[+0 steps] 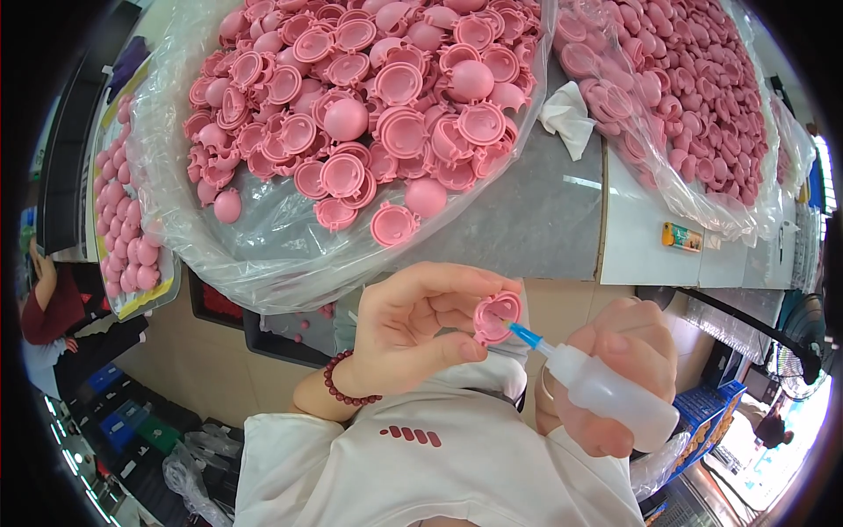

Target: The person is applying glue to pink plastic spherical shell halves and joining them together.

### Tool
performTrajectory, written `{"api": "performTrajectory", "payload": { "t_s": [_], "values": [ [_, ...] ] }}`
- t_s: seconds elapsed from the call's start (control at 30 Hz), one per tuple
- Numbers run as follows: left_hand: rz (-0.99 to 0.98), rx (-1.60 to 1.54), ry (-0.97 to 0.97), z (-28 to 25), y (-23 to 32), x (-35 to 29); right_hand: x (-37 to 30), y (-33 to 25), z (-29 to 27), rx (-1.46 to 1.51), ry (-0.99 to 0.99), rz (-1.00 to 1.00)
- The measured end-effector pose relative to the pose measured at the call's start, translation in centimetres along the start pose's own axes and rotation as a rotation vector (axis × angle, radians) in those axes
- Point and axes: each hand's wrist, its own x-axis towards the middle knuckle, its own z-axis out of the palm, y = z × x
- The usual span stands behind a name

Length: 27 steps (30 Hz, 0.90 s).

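My left hand (417, 329) pinches a small pink plastic half-shell (497, 314) between thumb and fingers, its hollow side turned to the right. In my right hand (628, 351) is a translucent white squeeze bottle (606, 391), tilted, with a blue needle tip (525, 335) pointing up and left. The tip reaches the rim or the hollow of the half-shell; whether it touches cannot be made out, nor whether any liquid is coming out. Beyond my hands, a heap of similar pink half-shells (399, 83) lies on a clear plastic sheet (290, 281) on the grey table.
A second pink heap (685, 97) lies in clear plastic at the right. Between the heaps is a crumpled white tissue (569, 119); an orange-and-green lighter (681, 236) lies nearer. Round pink pieces fill a tray (167, 299) at the left. Another person's arm (42, 285) shows at far left.
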Motion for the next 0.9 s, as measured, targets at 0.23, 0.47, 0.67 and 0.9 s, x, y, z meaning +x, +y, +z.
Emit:
{"api": "performTrajectory", "payload": {
  "t_s": [0.23,0.47,0.67,0.9],
  "values": [
    [0.052,0.094,-0.045,-0.2,0.2,0.0,-0.2,0.0,-0.1,-0.011,0.009,0.01],
    [0.235,0.548,-0.017,-0.5,0.8,-0.4,-0.4,0.2,0.1,-0.024,-0.001,-0.016],
    [0.497,0.775,-0.085,-1.0,0.4,0.7,-1.8,1.7,-2.6,-0.162,0.38,-0.023],
    [0.052,-0.223,-0.177,-0.7,-0.5,0.8,-2.5,7.3,-14.9,-0.569,0.507,0.601]
  ]
}}
